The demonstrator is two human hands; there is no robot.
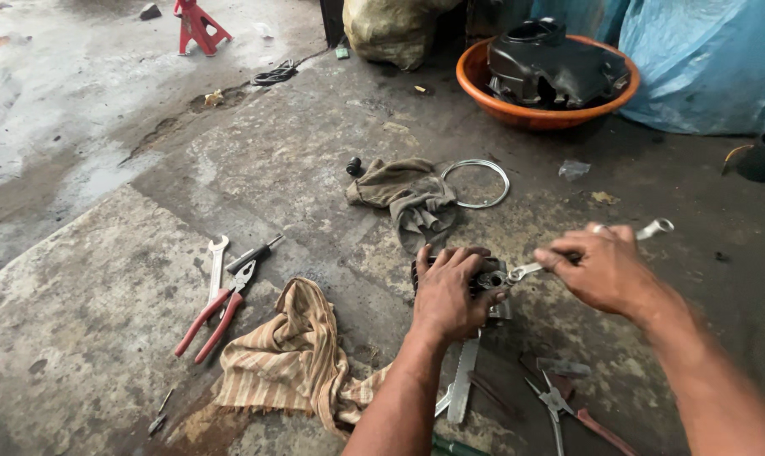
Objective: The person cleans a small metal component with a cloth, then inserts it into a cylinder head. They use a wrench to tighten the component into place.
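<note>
My left hand [450, 291] presses down on a dark finned metal engine part [489, 282] that stands on the concrete floor. My right hand [600, 266] grips a silver wrench [655, 229] by its shaft. The wrench's near end sits on a fitting at the top of the engine part, beside my left fingertips. Most of the engine part is hidden under my left hand.
Red-handled pliers [213, 314], a spanner [217, 263] and a screwdriver [255, 252] lie at the left. A striped cloth [294, 359] lies near my left arm, a grey rag [412, 198] and wire ring [477, 182] beyond. An orange basin [484, 84] holds a black cover. More pliers [560, 405] lie at bottom right.
</note>
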